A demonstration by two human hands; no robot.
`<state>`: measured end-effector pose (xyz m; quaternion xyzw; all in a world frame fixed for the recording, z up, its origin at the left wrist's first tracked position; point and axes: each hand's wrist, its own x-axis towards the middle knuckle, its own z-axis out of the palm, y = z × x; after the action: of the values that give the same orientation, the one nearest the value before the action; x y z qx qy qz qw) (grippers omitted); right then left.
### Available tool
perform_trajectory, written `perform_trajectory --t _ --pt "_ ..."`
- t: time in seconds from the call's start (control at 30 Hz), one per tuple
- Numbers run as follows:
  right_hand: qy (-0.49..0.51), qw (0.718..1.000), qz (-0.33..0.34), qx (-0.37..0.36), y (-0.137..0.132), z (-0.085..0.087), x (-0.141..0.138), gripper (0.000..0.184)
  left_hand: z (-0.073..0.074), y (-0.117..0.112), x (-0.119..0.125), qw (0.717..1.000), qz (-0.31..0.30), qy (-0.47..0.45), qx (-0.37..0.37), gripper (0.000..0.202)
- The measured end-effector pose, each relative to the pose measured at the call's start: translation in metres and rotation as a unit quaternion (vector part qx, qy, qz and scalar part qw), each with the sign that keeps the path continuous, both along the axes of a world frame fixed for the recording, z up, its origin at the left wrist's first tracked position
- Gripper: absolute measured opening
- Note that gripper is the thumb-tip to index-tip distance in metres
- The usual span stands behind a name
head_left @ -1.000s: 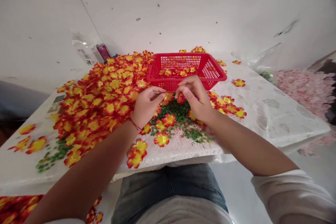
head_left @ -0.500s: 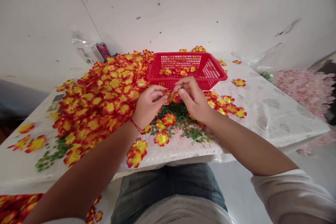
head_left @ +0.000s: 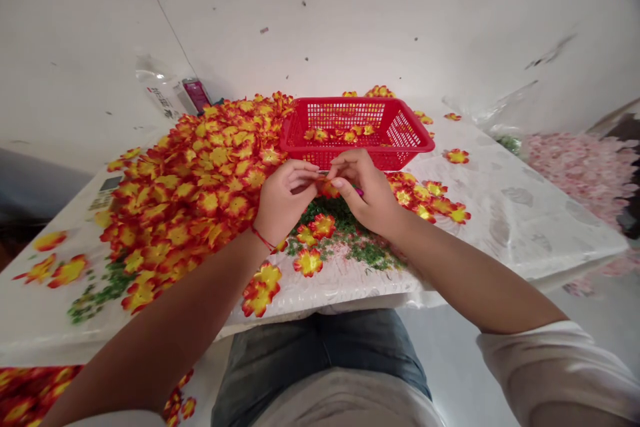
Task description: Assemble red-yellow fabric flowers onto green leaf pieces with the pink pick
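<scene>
At far left, a heap of red-and-yellow artificial flowers [head_left: 200, 187] covers the white plastic-sheeted worktop [head_left: 520, 233]. The left hand [head_left: 285, 197], with a red thread bracelet [head_left: 263, 240] at its wrist, curls inward, its fingers close to the right hand [head_left: 363, 190]. The hands almost meet over a small flower [head_left: 329, 188], just above scattered green plastic leaves [head_left: 340, 220]. The right hand pinches a pink-tipped stem [head_left: 359, 192]; its fingers hide most of it, and what the left hand grips cannot be told. A loose pinch could let these small pieces drop among the leaves, where they would be hard to find. Behind stands a red plastic basket [head_left: 410, 140]; pink blossoms [head_left: 575, 173] lie at far right.
</scene>
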<state>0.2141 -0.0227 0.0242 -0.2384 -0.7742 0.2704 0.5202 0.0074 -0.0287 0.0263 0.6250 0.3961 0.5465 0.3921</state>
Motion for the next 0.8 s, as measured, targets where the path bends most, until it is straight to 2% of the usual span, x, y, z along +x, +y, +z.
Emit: perform_trajectory --t 0.07,0.2,0.27,0.53,0.8 --pt "-0.022 1.000 -0.022 0.007 -0.0014 0.0014 0.0010 0.032 0.0011 -0.0001 -0.0004 1.000 -0.011 -0.010 -0.017 0.036" --pt "-0.077 0.990 -0.119 0.024 -0.0068 0.0067 0.0025 0.034 0.0016 -0.0012 0.0002 0.996 -0.049 -0.044 -0.058 0.045" --pt "-0.078 0.986 -0.142 0.029 -0.0080 0.0077 0.0018 0.036 0.0015 -0.0020 0.0007 0.994 -0.062 -0.056 -0.064 0.045" --pt "-0.002 0.999 -0.039 -0.038 -0.0040 -0.0018 -0.0062 0.031 0.0004 -0.0054 -0.0007 0.996 -0.069 -0.027 -0.057 0.037" --pt "0.031 0.995 -0.085 -0.040 -0.0032 0.0034 -0.0031 0.033 0.0027 -0.0075 -0.0007 0.990 -0.104 -0.063 -0.069 0.029"
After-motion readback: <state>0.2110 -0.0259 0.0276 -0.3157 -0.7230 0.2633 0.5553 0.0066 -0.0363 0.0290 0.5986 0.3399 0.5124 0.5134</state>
